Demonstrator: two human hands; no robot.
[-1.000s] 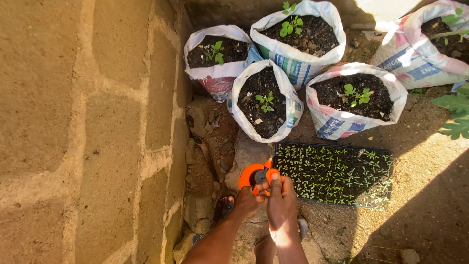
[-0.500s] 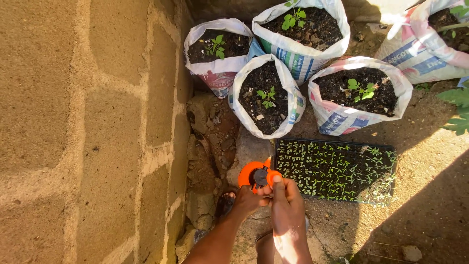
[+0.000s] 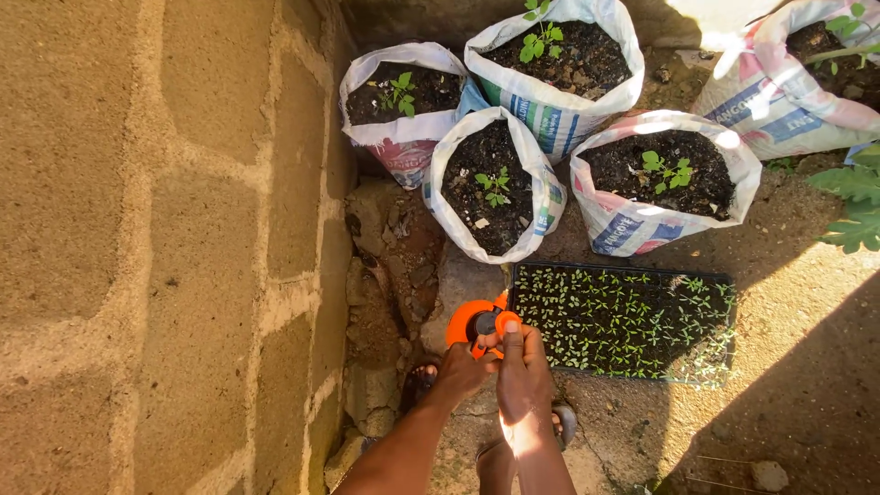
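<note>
An orange sprayer bottle [image 3: 466, 323] with a dark cap sits low in the middle of the head view. My left hand [image 3: 460, 372] grips its body from below. My right hand [image 3: 522, 371] rests on its top, fingers on the dark cap. Just right of the bottle lies a black seedling tray [image 3: 623, 316] full of tiny green sprouts on the ground.
A block wall [image 3: 156, 229] fills the left side. Several white grow bags of dark soil with small plants stand behind the tray, the nearest one [image 3: 493, 188] straight ahead. Stones and rubble [image 3: 390, 275] lie along the wall base. My sandalled feet are below.
The view has shifted slightly; both hands stay on the orange bottle, with the right hand's fingers now pressed over the cap.
</note>
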